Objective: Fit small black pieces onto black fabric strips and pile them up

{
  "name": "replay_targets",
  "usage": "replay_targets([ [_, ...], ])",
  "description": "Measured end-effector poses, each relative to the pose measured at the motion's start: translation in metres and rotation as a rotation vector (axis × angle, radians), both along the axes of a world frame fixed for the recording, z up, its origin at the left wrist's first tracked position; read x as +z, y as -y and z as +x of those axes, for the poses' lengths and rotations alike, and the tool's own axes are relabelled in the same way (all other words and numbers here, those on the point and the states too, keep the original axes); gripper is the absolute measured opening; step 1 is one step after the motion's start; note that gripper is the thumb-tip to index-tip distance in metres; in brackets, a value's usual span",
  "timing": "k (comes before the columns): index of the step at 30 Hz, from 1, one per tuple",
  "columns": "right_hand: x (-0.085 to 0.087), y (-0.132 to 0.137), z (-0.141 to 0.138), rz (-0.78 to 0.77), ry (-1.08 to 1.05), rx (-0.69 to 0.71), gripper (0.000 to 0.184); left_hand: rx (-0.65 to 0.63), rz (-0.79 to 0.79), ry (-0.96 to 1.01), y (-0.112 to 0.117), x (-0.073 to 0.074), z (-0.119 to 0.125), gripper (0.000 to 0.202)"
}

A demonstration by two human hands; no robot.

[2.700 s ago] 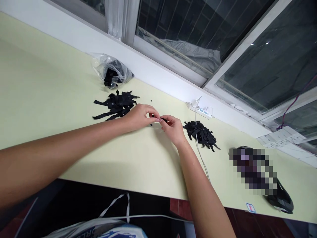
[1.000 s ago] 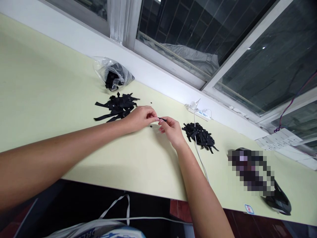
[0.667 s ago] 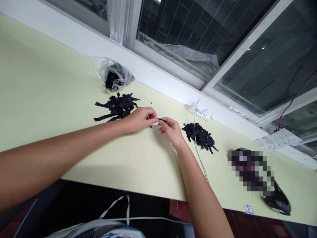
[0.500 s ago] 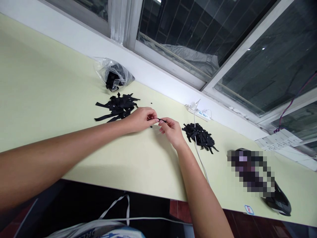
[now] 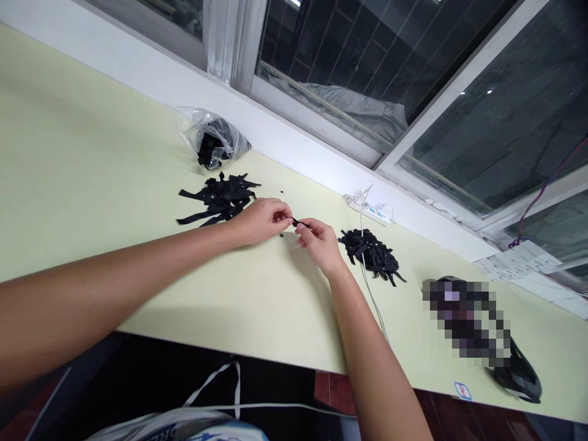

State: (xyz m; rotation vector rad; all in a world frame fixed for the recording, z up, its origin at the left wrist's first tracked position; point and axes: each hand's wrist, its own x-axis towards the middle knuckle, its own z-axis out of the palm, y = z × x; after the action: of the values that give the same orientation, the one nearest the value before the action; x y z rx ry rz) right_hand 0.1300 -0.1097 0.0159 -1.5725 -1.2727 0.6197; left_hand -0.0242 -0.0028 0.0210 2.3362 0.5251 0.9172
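Between my two hands, a little above the table, is a short black fabric strip (image 5: 299,223). My left hand (image 5: 269,219) pinches its left end with thumb and forefinger. On its right end, the fingertips of my right hand (image 5: 318,239) are closed. My fingers hide much of the strip. Just beyond my left hand lies a loose pile of black strips (image 5: 225,195). A second, denser pile of black strips (image 5: 371,252) lies to the right of my right hand. Two tiny dark pieces, one of them a small black disc (image 5: 282,235), lie on the table near my left hand.
A clear plastic bag (image 5: 218,141) with black strips stands by the wall. A white power strip (image 5: 370,209) lies at the back, and its white cable (image 5: 373,300) runs across the right pile. A black object (image 5: 519,376), partly pixelated, sits at the right. Windows line the back.
My left fingers have shifted slightly on the strip, and more of it shows between my hands. Both hands stay in nearly the same place.
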Motion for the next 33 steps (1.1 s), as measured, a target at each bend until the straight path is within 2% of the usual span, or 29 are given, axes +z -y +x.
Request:
replay_targets([
  [10, 0.0044, 0.0028, 0.001, 0.001, -0.127, -0.026, 0.025, -0.056, -0.099, 0.028, -0.001, -0.0023, -0.0016, 0.02],
  [18, 0.0014, 0.0012, 0.0017, -0.003, -0.112, -0.018, 0.026, -0.104, -0.189, 0.041, -0.0007, -0.0012, -0.0015, 0.02],
  [21, 0.0007, 0.0004, 0.0007, 0.005, -0.106, -0.005, 0.026, -0.133, -0.178, 0.095, 0.0006, -0.0005, -0.0008, 0.018],
  [26, 0.0, -0.0009, -0.0006, 0.005, -0.083, 0.003, 0.024, -0.131, -0.314, 0.151, 0.001, -0.0022, 0.0011, 0.015],
  [33, -0.0008, -0.0021, -0.0002, 0.015, -0.045, 0.0, 0.026, -0.14, -0.358, 0.249, -0.0021, -0.003, 0.0032, 0.018],
])
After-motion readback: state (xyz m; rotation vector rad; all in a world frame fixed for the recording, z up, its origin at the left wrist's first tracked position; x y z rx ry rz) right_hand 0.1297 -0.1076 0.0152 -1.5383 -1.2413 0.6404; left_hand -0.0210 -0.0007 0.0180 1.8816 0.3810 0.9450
